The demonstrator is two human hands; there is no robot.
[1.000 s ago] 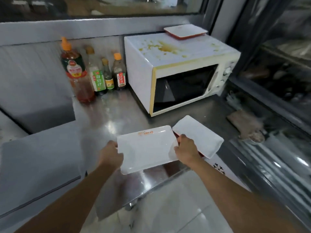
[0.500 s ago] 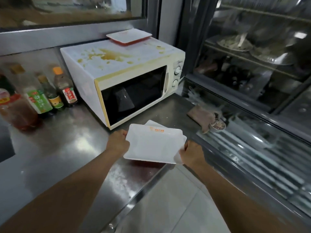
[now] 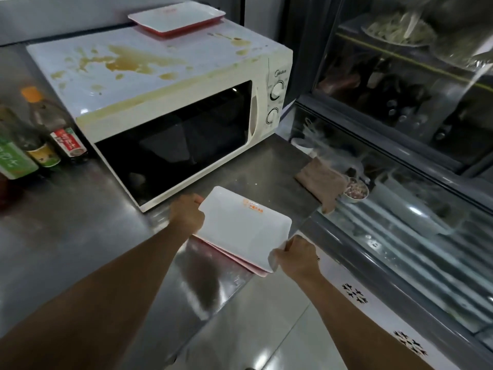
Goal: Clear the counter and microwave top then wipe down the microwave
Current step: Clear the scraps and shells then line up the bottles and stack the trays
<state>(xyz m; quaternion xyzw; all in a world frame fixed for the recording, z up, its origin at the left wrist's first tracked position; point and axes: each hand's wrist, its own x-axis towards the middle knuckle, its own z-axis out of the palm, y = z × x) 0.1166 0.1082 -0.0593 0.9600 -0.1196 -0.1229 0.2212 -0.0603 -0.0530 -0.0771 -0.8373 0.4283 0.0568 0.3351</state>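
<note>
Fingers of left hand (image 3: 188, 215) curl round far-left edge of stacked white trays (image 3: 244, 228); right hand (image 3: 296, 254) pinches near-right corner. Stack held at frame centre, over front edge of steel surface (image 3: 80, 222). Above it, stained microwave (image 3: 170, 102) carries another tray (image 3: 176, 18) at upper centre. Brown cloth (image 3: 321, 180) lies right of stack; sauce bottles (image 3: 53, 140) stand at left edge.

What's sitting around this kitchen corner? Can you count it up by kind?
Trays: 3, two stacked in the hands, one atop the microwave
Sauce bottles: 3 visible
Microwave: 1
Cloth: 1
Small bowl: 1
Total: 9
</note>
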